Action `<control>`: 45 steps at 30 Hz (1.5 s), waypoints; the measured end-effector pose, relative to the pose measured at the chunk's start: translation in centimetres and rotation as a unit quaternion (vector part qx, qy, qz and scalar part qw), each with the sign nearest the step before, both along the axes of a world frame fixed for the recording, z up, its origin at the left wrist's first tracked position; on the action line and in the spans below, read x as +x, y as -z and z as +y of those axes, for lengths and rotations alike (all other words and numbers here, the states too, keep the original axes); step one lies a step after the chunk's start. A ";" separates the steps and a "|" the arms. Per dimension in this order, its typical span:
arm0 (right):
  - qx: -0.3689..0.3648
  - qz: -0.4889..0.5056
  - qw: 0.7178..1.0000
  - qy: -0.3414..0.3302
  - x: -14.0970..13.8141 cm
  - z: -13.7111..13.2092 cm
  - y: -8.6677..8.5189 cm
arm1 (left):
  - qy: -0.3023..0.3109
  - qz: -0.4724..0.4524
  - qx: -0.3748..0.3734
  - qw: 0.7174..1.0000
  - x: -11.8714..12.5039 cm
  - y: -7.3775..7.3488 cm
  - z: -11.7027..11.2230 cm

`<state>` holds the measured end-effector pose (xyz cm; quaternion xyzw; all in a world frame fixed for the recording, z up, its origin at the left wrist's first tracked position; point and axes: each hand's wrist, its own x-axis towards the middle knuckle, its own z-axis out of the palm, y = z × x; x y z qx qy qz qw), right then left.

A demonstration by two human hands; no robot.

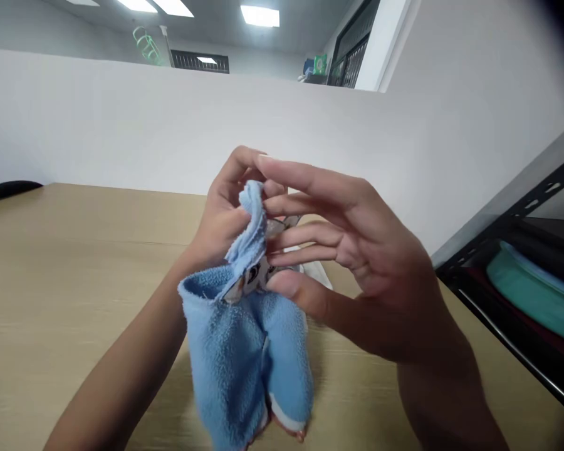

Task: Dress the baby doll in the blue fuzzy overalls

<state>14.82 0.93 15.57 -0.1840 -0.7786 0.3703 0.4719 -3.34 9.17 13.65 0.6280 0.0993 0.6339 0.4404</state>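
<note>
A small light-blue fleece cloth [244, 351] with a printed patch near its top hangs above the wooden table [66, 269]. My left hand [225, 213] pinches its bunched upper edge from behind, fingers curled around the fabric. From the right, my right hand [352, 263] meets the same spot: its thumb and fingers press on the printed part while the other fingers stretch out to the left. The cloth's lower end dangles between my forearms. Something white lies on the table behind the cloth, mostly hidden.
A white partition wall [122, 125] stands along the far edge of the table. At the right is a black metal shelf [512, 232] holding a teal round object [536, 294]. A dark item lies at the far left edge.
</note>
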 end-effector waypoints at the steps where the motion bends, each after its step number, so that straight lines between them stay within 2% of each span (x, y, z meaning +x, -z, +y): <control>1: 0.017 0.001 1.000 0.002 -0.1 0.8 0.4 | 0.030 -0.036 0.022 0.999 0.1 0.1 0.6; 3: 0.046 -0.008 0.999 0.001 0.2 2.8 1.3 | 0.081 -0.088 0.038 0.992 0.1 0.2 1.7; 5: 0.062 -0.031 0.998 -0.006 0.7 4.9 2.6 | 0.108 -0.103 0.023 0.988 0.0 0.3 2.6; 8: 0.036 -0.076 0.996 -0.026 1.6 7.6 4.3 | 0.143 -0.102 0.021 0.984 -0.5 0.3 3.3; 11: 0.029 -0.124 0.991 -0.032 1.6 9.2 5.5 | 0.216 -0.097 0.051 0.970 -1.0 0.1 3.6; 13: 0.030 -0.168 0.984 -0.044 1.1 9.8 5.9 | 0.237 -0.104 0.036 0.965 -1.1 0.1 3.4; 14: 0.026 -0.189 0.980 -0.055 0.9 10.0 6.0 | 0.228 -0.102 0.022 0.968 -1.2 0.2 3.2; 17: 0.028 -0.206 0.973 -0.100 0.6 10.4 6.3 | 0.149 -0.087 -0.010 0.985 -1.4 0.5 2.7; 20: 0.038 -0.122 0.985 -0.117 1.2 10.5 6.3 | 0.077 -0.023 -0.044 0.996 -2.6 1.0 2.8; 22: -0.004 -0.049 0.994 -0.094 1.8 10.2 6.1 | 0.030 0.058 -0.063 0.996 -4.0 1.1 3.2; 24: -0.068 -0.007 0.997 -0.042 2.4 9.8 5.8 | 0.000 0.157 -0.057 0.986 -5.8 1.0 3.7; 26: -0.101 -0.005 0.995 0.012 2.7 9.4 5.4 | 0.027 0.277 -0.028 0.960 -7.4 0.8 4.1; 28: -0.093 -0.015 0.994 0.052 2.7 8.9 4.9 | 0.068 0.359 0.004 0.931 -8.6 0.6 4.2; 30: -0.076 -0.018 0.994 0.077 2.4 8.5 4.5 | 0.100 0.388 0.018 0.916 -9.0 0.4 4.2; 33: -0.079 -0.025 0.993 0.086 1.9 8.1 4.1 | 0.123 0.385 0.017 0.914 -8.2 0.4 3.8; 37: -0.101 -0.030 0.992 0.064 2.3 8.6 4.4 | 0.117 0.403 0.009 0.908 -6.3 0.6 3.1; 40: -0.120 -0.067 0.990 0.033 3.4 9.8 4.8 | 0.116 0.395 0.027 0.911 -5.9 0.9 3.1; 42: -0.120 -0.127 0.985 -0.009 4.3 10.7 5.2 | 0.100 0.372 0.044 0.922 -5.9 1.1 3.3; 45: -0.109 -0.226 0.962 -0.108 5.2 11.8 5.5 | 0.075 0.348 0.067 0.932 -5.9 1.4 3.4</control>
